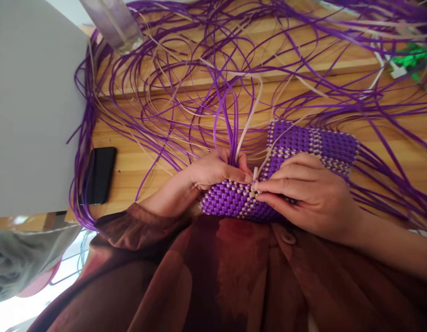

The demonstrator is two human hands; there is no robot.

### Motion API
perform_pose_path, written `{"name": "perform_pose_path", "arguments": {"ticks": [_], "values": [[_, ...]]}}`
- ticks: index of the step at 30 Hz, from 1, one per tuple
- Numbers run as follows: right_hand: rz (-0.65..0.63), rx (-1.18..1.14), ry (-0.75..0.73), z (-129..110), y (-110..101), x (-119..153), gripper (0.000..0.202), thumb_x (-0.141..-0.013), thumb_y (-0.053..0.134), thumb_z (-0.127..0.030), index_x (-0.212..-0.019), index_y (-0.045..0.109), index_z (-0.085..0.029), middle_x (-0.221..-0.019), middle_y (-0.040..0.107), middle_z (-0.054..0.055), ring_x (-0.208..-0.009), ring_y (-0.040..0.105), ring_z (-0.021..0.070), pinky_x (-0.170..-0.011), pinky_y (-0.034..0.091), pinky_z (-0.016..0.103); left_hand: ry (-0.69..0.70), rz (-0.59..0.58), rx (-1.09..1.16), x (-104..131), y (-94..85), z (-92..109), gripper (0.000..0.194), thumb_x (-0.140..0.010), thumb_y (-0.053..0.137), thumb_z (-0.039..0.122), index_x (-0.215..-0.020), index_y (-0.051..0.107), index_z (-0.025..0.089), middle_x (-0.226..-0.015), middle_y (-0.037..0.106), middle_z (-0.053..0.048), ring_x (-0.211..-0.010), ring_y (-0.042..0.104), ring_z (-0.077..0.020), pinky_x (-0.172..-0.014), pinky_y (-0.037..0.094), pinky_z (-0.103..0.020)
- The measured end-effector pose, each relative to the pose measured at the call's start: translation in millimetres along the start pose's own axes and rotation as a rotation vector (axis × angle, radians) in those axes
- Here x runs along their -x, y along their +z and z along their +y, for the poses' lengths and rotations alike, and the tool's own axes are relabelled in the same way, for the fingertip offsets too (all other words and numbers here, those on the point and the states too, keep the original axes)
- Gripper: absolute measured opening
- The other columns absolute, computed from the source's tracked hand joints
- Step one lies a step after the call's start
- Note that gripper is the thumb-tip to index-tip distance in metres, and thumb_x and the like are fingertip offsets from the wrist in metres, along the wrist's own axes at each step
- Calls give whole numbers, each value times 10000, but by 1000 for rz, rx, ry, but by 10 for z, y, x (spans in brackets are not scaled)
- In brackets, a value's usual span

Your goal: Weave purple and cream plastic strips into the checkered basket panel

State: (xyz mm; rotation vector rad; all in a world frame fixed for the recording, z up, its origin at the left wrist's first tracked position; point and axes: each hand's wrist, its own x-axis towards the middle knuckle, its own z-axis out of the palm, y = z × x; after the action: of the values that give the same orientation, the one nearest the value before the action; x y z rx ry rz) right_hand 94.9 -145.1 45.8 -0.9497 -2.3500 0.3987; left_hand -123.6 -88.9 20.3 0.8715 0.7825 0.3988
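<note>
Pinching a pale strand (255,174), right hand (315,198) arches over weaving (230,199).

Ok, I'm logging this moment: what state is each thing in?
Left hand: closed around bunched strands.
Right hand: pinching the edge of the woven piece.
Woven piece: partly woven, strand ends loose.
Loose purple strands: tangled, spread out.
Phone: flat, partly under strands.
</note>
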Motion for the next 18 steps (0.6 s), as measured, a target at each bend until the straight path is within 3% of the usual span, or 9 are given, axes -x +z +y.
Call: {"name": "perform_pose_path", "arguments": {"ticks": [4, 8, 11, 15, 18], "values": [[11, -64, 69, -60, 24, -61, 48, -862, 690, -223, -865, 737, -232, -791, 723, 29, -752, 610, 181, -755, 480, 367, 33, -16, -54, 11, -20, -2, 155, -656, 792, 129, -698, 643, 124, -690, 688, -4, -599, 611, -86, -599, 458, -215], [-162, -182, 228, -184, -127, -59, 135, -853, 653, -208, -719, 639, -207, -708, 654, 22, -705, 581, 168, -685, 453, 338, 52, -32, -85, 7, -36, -1, 131, -673, 776, 133, -712, 652, 118, -742, 722, -29, -648, 648, -108, -619, 481, -221], [-240, -242, 279, -227, -206, -1, 87, -850, 653, -218, -766, 629, -222, -797, 674, 27, -774, 619, 180, -713, 478, 335, 58, -41, -116, 7, -34, 6, 134, -680, 778, 146, -709, 649, 118, -759, 724, -39, -659, 649, -114, -622, 488, -225], [-170, -379, 292, -200, -172, 71, 75, -870, 644, -190, -903, 642, -257, -1046, 721, 22, -996, 669, 194, -891, 511, 332, 73, -14, -192, 29, -23, 36, 116, -699, 768, 157, -716, 659, 122, -717, 702, -27, -633, 625, -103, -615, 475, -219], [-166, -454, 396, -191, -136, 86, 75, -891, 626, -202, -930, 643, -264, -969, 733, 5, -904, 691, 185, -810, 536, 318, 77, -6, -242, 61, -9, 69, 109, -716, 757, 166, -719, 663, 111, -695, 687, -26, -610, 599, -95, -589, 456, -211]]}}
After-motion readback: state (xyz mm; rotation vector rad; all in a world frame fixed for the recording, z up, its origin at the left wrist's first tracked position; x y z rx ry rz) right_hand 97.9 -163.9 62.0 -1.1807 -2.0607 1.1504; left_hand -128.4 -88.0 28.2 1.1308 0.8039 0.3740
